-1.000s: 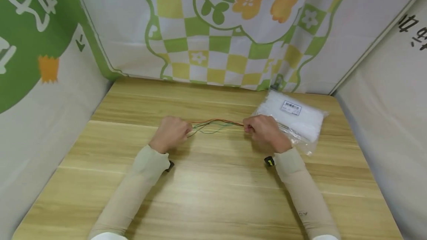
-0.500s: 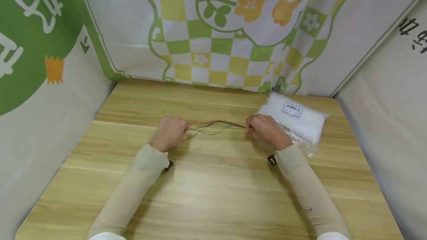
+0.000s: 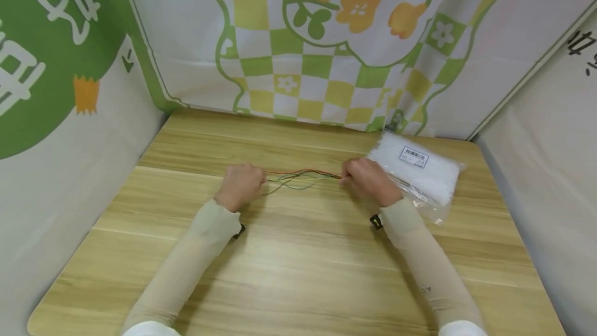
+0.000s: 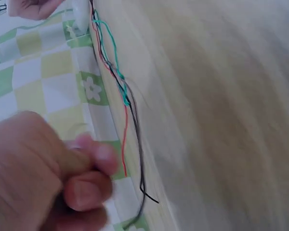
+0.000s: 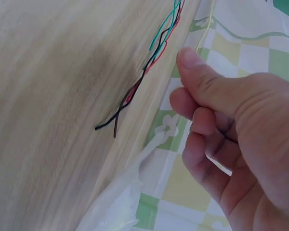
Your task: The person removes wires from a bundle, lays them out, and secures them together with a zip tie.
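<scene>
In the head view, a yellow wire [image 5: 205, 31] runs nearly straight between the two hands. The left hand [image 3: 241, 184] has its fingers curled and pinches the wire's left part, mostly hidden behind the fingers [image 4: 89, 190] in the left wrist view. Between thumb and forefinger, the right hand [image 3: 368, 179] pinches the other part. Beside the yellow wire, a loose bundle of red, black and green wires [image 4: 118, 73] lies along the wooden table [image 3: 298, 268], its loose ends splayed near each hand.
A clear plastic bag of white strips [image 3: 426, 175] with a barcode label [image 3: 414, 157] lies at the back right, just beyond the right hand. A checked, flowered cloth [image 3: 317, 66] hangs behind the table's back edge. Printed panels stand at both sides.
The head view has shifted slightly, so the table and bag appear farther right. Both hands keep about the same distance apart, and the yellow wire between them shows throughout or faintly.
</scene>
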Tool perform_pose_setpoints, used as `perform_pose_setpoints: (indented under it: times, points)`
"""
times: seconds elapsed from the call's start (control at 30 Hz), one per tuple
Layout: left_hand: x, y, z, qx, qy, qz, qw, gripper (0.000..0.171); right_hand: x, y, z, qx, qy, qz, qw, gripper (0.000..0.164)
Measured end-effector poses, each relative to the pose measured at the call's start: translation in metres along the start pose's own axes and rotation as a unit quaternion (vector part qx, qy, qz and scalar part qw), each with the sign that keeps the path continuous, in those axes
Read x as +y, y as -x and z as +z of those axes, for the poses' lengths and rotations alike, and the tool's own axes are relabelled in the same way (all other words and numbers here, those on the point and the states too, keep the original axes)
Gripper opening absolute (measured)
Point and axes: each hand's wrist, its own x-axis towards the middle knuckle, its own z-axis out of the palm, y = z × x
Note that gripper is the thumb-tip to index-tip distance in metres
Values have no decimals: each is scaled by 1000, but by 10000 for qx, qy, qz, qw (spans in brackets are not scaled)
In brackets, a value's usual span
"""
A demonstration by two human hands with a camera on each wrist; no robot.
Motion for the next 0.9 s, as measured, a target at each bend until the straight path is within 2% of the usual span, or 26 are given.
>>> perform_pose_setpoints:
  times: [0.17,0.27,0.37,0.5,0.67,0.9]
  points:
    - [4,-4,-1,-803,-12,-6,9968,37,2,-4,5,5,46,45,10000,17]
    - [6,-5,-2,-1083,-90,56,9941,32,4,-6,9,-5,134,27,9999,18]
    - [7,-7,-3,-1285,-63,4,9917,34,5,-8,14,-37,217,-69,9997,18]
    - [5,-6,-3,-1395,170,-130,9900,40,3,-10,18,-104,189,-163,9996,17]
    - [1,-3,-6,-1400,528,-299,9883,38,1,-11,20,-227,159,-84,9996,20]
    - [-4,0,-6,-1063,527,-348,9923,34,-2,-9,13,-379,200,188,9989,17]
